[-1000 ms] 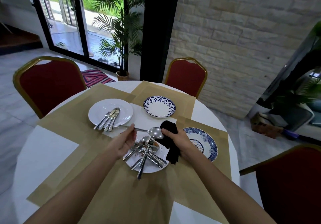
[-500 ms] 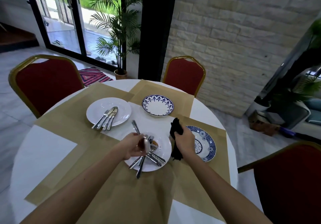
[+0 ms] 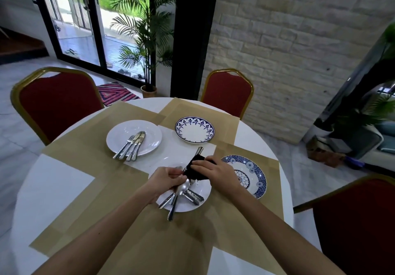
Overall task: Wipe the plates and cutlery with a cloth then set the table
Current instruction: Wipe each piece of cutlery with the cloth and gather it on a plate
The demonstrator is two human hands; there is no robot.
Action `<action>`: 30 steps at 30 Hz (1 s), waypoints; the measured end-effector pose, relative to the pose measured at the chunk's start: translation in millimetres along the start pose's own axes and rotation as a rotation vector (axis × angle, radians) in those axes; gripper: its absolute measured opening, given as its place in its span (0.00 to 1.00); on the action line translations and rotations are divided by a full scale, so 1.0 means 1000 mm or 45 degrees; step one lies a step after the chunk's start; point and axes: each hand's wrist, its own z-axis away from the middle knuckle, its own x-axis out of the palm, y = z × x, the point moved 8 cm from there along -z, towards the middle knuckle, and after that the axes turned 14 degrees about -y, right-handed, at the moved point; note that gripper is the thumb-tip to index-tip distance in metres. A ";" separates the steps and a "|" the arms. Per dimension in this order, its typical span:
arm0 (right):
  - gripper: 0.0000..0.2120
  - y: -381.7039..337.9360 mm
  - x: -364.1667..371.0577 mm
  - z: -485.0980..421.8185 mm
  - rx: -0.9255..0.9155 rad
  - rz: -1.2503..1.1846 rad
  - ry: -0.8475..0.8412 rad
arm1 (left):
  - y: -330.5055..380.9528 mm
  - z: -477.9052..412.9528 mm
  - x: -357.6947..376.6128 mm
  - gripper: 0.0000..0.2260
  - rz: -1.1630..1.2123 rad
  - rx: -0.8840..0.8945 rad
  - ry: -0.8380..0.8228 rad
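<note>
Now, over the table (image 3: 53,189) and a white plate (image 3: 189,206) of loose cutlery (image 3: 193,197), the left hand (image 3: 166,180) pinches a spoon (image 3: 199,151) by its bowl end. The right hand (image 3: 218,174) curls a black cloth (image 3: 195,171) round its handle, and the tip pokes out beyond.

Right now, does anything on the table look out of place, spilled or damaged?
Nothing spilled or broken. The only untidy spot is the near white plate: its cutlery pile lies criss-crossed, with one handle overhanging the rim toward the person. The placemats overlap at angles.
</note>
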 end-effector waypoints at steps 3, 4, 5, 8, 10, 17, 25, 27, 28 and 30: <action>0.27 0.012 0.000 0.003 0.097 -0.002 -0.012 | -0.003 0.001 -0.001 0.05 -0.141 0.022 -0.014; 0.27 0.020 -0.002 0.003 0.170 -0.025 -0.012 | -0.003 0.002 -0.001 0.04 -0.159 0.035 -0.007; 0.28 0.028 -0.004 0.004 0.253 -0.045 -0.017 | -0.002 0.002 0.000 0.04 -0.176 0.046 -0.006; 0.28 0.039 -0.008 0.006 0.362 -0.046 -0.042 | -0.002 0.003 0.003 0.08 -0.197 0.026 -0.011; 0.28 0.030 -0.005 0.007 0.294 0.001 -0.081 | -0.007 0.001 0.001 0.13 -0.168 -0.034 0.027; 0.27 0.047 0.004 0.007 0.777 -0.314 -0.058 | 0.014 0.013 0.033 0.20 -0.062 -0.042 -0.105; 0.29 0.031 0.003 0.005 0.669 -0.242 -0.001 | -0.009 0.006 0.036 0.17 0.582 -0.203 -0.263; 0.32 0.025 0.001 0.004 0.593 -0.138 0.004 | -0.009 0.008 0.030 0.19 0.509 -0.159 -0.220; 0.33 0.019 -0.001 0.003 0.542 -0.098 0.014 | -0.007 0.010 0.029 0.18 0.462 -0.144 -0.193; 0.33 0.003 -0.003 0.000 0.424 -0.041 0.024 | -0.006 0.011 0.027 0.17 0.457 -0.109 -0.147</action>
